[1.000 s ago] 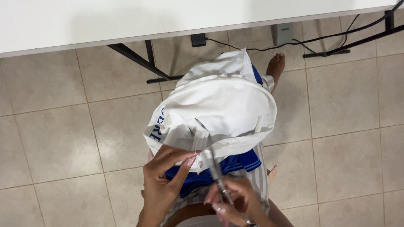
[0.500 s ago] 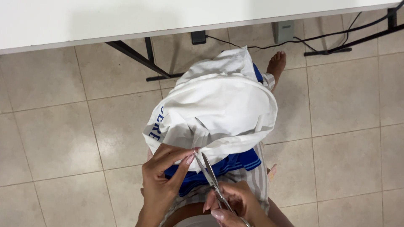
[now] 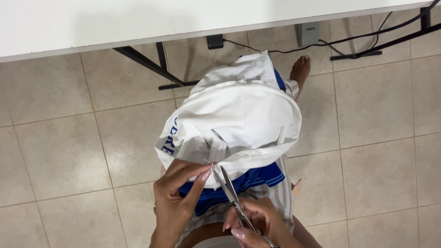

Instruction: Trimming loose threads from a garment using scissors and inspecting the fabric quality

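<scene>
A white garment (image 3: 239,119) with blue trim and blue lettering lies bunched over my lap. My left hand (image 3: 177,193) pinches its near edge, holding up a thin thread between thumb and fingertips. My right hand (image 3: 252,225) grips a pair of small metal scissors (image 3: 229,188), blades slightly apart and pointing up toward the pinched spot. The scissor tips sit just right of my left fingertips, at the cloth's hem.
A white table (image 3: 138,23) spans the top, with black metal legs (image 3: 151,64) beneath it. Cables and a small black adapter (image 3: 214,41) lie on the beige tiled floor (image 3: 59,151). My bare foot (image 3: 301,69) shows beyond the garment.
The scissors have moved up from near my lap to the garment's edge beside my left fingertips. My left hand keeps its pinch.
</scene>
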